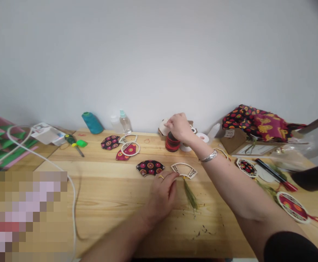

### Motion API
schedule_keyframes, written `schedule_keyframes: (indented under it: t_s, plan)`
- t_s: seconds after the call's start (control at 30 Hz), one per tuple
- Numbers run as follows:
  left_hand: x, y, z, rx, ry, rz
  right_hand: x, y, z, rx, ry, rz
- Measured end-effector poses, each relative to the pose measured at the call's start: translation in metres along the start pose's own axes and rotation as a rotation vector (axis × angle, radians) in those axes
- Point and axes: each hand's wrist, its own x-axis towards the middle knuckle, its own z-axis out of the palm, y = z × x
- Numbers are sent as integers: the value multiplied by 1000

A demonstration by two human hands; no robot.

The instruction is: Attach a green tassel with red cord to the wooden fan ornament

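In the head view, the left hand point(161, 193), loosely curled, has its fingertips at the lower edge of the fan-shaped frame point(192, 173), which lies on the worktop point(107, 203) above its green tassel point(191, 195); the right hand point(179, 125), fingers bent inward, is over the red spool point(172, 142); whether either grips anything, I cannot tell.

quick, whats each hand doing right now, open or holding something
Left hand: fingers touching the fan-shaped wooden frame; grip cannot be told.
Right hand: fingers curled near the red spool; cannot tell if holding anything.
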Motion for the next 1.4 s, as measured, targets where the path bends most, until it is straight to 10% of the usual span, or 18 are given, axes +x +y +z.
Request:
schedule_keyframes:
  t_s: [0.13, 0.37, 0.8, 1.17, 1.4]
  plan:
    - [0, 1, -1, 1, -3, 10, 5, 2, -14, 119, 58, 18]
    - [0, 0, 0, 5, -9, -1, -9, -13, 1, -297, -221, -228]
    - [1, 2, -2, 12, -6, 1, 0, -7, 2, -185, -116, -119]
    - [-1, 1, 0, 38, 3, 10, 22, 16, -59, 337, 407, 110]
    - [-1, 0, 1, -7, -27, -18, -1, 11, -141, 688, 748, 2]
